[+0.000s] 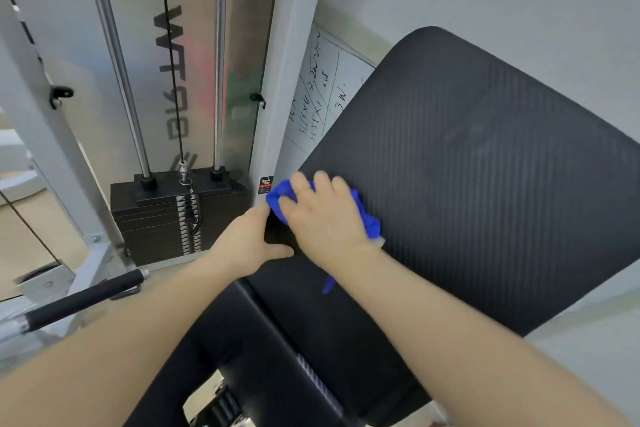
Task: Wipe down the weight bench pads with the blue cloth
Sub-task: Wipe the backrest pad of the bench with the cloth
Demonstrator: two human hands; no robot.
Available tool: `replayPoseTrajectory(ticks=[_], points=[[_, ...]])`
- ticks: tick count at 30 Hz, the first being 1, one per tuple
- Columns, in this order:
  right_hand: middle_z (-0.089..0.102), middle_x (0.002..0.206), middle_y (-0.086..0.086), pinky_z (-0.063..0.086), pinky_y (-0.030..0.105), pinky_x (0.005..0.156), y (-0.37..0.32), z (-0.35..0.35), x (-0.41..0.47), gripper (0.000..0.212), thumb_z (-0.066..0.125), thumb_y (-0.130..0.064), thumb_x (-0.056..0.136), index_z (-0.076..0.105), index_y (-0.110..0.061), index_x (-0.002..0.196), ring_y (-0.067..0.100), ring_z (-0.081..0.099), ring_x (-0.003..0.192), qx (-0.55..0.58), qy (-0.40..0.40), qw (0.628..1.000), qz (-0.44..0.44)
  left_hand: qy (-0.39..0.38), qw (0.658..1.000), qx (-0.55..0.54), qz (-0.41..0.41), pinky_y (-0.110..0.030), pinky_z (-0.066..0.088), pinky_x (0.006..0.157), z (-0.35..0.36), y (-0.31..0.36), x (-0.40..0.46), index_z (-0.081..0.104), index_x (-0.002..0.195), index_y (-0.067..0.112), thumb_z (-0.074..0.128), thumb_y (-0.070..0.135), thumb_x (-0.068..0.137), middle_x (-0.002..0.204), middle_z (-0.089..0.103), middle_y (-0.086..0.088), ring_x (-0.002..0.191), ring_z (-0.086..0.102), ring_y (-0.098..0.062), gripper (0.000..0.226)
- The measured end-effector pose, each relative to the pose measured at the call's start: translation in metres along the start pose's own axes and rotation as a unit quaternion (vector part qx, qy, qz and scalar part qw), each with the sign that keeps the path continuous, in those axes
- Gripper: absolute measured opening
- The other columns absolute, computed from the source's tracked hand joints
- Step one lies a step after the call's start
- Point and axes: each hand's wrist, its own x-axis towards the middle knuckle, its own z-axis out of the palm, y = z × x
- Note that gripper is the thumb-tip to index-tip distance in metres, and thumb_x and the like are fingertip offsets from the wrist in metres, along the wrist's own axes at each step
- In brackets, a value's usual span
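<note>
- Closest to me, low in view, sits the seat pad [277, 350], black and smooth, with both my bare forearms reaching out over it.
- My left hand [247, 243] grips the left edge of the back pad [467, 166]: thumb lying on the top face, fingers wrapped round the side and hidden, so it is closed on the pad's rim.
- My right hand [323, 215] lies palm down with the fingers spread a little, pressing the blue cloth [367, 218] flat against the lower left corner of the back pad. A ring [302, 191] shows on one finger.
- That cloth is bunched under my palm; folds stick out past my fingertips and on the right side of the hand, and a small tail hangs below my wrist.
- Across the ribbed black surface of the back pad, nothing else touches it; it tilts up and away to the right.
- Left of the bench, a black-gripped handle bar [86, 298] lies low, and beyond it stands the weight stack [166, 218] on its two chrome guide rods.
- Farthest off, a whiteboard [318, 97] with handwriting leans behind the pad, against the wall.
</note>
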Motion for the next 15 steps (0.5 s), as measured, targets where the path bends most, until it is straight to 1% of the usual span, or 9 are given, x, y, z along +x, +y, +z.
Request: replayPoseTrajectory(ticks=[1,3,6,8,11,12,13,14,15], points=[[0.054,0.102,0.003,0.025,0.034,0.061,0.017,-0.006,0.008,0.018,0.056,-0.017,0.075,0.063,-0.022,0.091,0.024,0.048,0.079,-0.035,0.035,0.999,0.02,-0.005,1.0,0.004,0.0,-0.029,0.038,0.094,-0.001,-0.001,-0.001,0.037,0.136,0.015,0.076,0.023,0.075,0.132,0.054,-0.003,0.123,0.05,-0.024,0.073],[0.058,0.086,0.004,0.024,0.031,0.057,0.052,-0.021,0.026,0.014,0.059,-0.011,0.061,0.063,-0.02,0.071,0.024,0.049,0.067,-0.074,0.139,0.98,0.125,-0.012,1.0,-0.002,-0.009,-0.029,0.036,0.099,0.0,0.0,-0.004,0.027,0.142,0.019,0.073,0.024,0.077,0.139,0.048,-0.003,0.128,0.045,-0.023,0.08],[0.061,0.086,0.011,0.026,0.032,0.056,0.06,-0.015,0.038,0.02,0.047,0.003,0.058,0.057,-0.013,0.062,0.025,0.044,0.061,-0.026,0.223,0.955,0.195,-0.011,0.999,-0.002,-0.033,-0.035,0.038,0.1,0.003,-0.003,-0.003,0.025,0.143,0.022,0.073,0.028,0.077,0.14,0.048,-0.004,0.127,0.046,-0.026,0.082],[0.061,0.089,0.012,0.025,0.032,0.055,0.035,-0.006,0.035,0.029,0.034,0.003,0.06,0.057,-0.013,0.064,0.024,0.039,0.06,0.009,0.218,0.955,0.202,-0.01,0.999,-0.002,-0.045,-0.039,0.04,0.1,0.002,-0.004,-0.001,0.028,0.141,0.019,0.074,0.03,0.076,0.138,0.049,-0.006,0.126,0.047,-0.028,0.08],[0.058,0.099,0.006,0.031,0.032,0.057,-0.025,0.016,0.007,0.017,0.058,-0.013,0.065,0.063,-0.021,0.079,0.023,0.044,0.065,0.03,0.086,0.991,0.101,-0.006,0.999,0.007,-0.047,-0.035,0.046,0.086,0.004,-0.006,0.0,0.044,0.123,0.01,0.072,0.022,0.077,0.113,0.06,-0.009,0.111,0.057,-0.03,0.055],[0.056,0.107,0.004,0.033,0.033,0.06,-0.038,0.018,-0.002,0.021,0.063,-0.019,0.068,0.063,-0.023,0.088,0.022,0.044,0.07,0.019,0.045,0.997,0.057,-0.003,0.999,0.009,-0.05,-0.031,0.044,0.079,0.005,-0.006,-0.001,0.047,0.115,0.007,0.07,0.018,0.078,0.101,0.059,-0.006,0.105,0.059,-0.029,0.045],[0.052,0.113,0.004,0.031,0.033,0.064,-0.039,0.017,-0.005,0.024,0.061,-0.021,0.073,0.061,-0.024,0.097,0.022,0.043,0.076,0.024,0.004,1.0,0.018,0.0,0.999,0.005,-0.049,-0.029,0.042,0.077,0.007,-0.007,-0.002,0.048,0.113,0.008,0.07,0.019,0.079,0.098,0.058,-0.004,0.103,0.06,-0.028,0.042],[0.049,0.115,0.004,0.029,0.034,0.065,-0.027,0.012,0.0,0.025,0.052,-0.017,0.079,0.059,-0.023,0.102,0.023,0.042,0.08,0.017,-0.023,1.0,-0.003,0.005,0.999,0.0,-0.047,-0.03,0.043,0.079,0.008,-0.009,-0.005,0.047,0.117,0.009,0.07,0.024,0.079,0.103,0.059,-0.004,0.107,0.059,-0.027,0.047],[0.05,0.111,0.004,0.027,0.034,0.064,-0.01,0.004,0.006,0.029,0.043,-0.013,0.079,0.06,-0.023,0.1,0.024,0.044,0.081,-0.015,-0.007,1.0,0.0,0.005,0.999,0.004,-0.046,-0.033,0.044,0.087,0.009,-0.01,-0.006,0.043,0.126,0.011,0.07,0.03,0.079,0.118,0.058,-0.008,0.115,0.055,-0.027,0.057]])
